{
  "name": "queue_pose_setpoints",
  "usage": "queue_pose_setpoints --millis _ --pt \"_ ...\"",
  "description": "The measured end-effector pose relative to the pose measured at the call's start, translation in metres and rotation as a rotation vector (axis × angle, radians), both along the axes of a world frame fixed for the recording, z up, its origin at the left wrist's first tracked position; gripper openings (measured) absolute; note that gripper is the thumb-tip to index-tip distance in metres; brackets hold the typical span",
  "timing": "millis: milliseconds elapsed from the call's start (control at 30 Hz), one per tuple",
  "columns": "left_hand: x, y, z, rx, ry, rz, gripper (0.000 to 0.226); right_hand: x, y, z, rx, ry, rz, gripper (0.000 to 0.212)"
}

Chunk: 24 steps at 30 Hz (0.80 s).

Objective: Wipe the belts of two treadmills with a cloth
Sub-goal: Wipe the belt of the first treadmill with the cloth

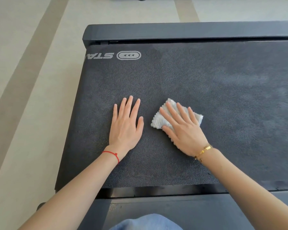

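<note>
Right hand [181,128], fingers flat, pressed the cloth [160,121] onto the belt [206,80]; left hand [125,125], fingers splayed, held nothing. The folded cloth could bunch against the belt's grain.

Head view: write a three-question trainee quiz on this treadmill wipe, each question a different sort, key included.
1. True or false: the left hand holds the cloth.
2. Which bracelet is on the right hand's wrist? A) red string B) gold C) none
3. Fill in: both hands lie flat on the treadmill's ____.

Key:
1. False; the right hand presses the white cloth, and the left rests bare on the belt.
2. B, the gold bracelet; the red string is on the left wrist.
3. belt
</note>
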<state>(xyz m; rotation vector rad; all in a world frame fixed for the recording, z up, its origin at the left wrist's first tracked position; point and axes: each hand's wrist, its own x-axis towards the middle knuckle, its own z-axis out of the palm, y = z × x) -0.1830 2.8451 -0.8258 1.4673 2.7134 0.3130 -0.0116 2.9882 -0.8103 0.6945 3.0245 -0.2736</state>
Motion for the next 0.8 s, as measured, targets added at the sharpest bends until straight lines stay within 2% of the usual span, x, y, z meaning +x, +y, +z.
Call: queue_pose_setpoints --millis 100,367,467,667,733,800 --pt "0.000 0.000 -0.001 0.006 0.002 0.002 0.060 0.000 0.011 -0.003 0.016 -0.008 0.003 0.059" --pt "-0.001 0.002 -0.003 -0.002 0.028 0.027 0.060 -0.091 0.094 -0.004 -0.038 -0.012 -0.257 0.054" --pt "-0.001 0.002 -0.004 0.011 0.021 0.028 0.060 -0.078 0.072 -0.001 -0.063 -0.002 -0.090 0.055" --pt "0.000 0.001 -0.004 0.035 0.028 0.023 0.056 0.011 0.013 -0.001 0.002 -0.025 0.274 0.056" --pt "0.001 0.002 -0.004 0.042 0.024 0.019 0.054 0.012 0.028 0.000 0.025 -0.037 0.281 0.056" --pt "0.001 0.002 -0.003 0.044 0.020 0.027 0.053 -0.010 0.043 0.006 -0.004 -0.045 0.182 0.057"
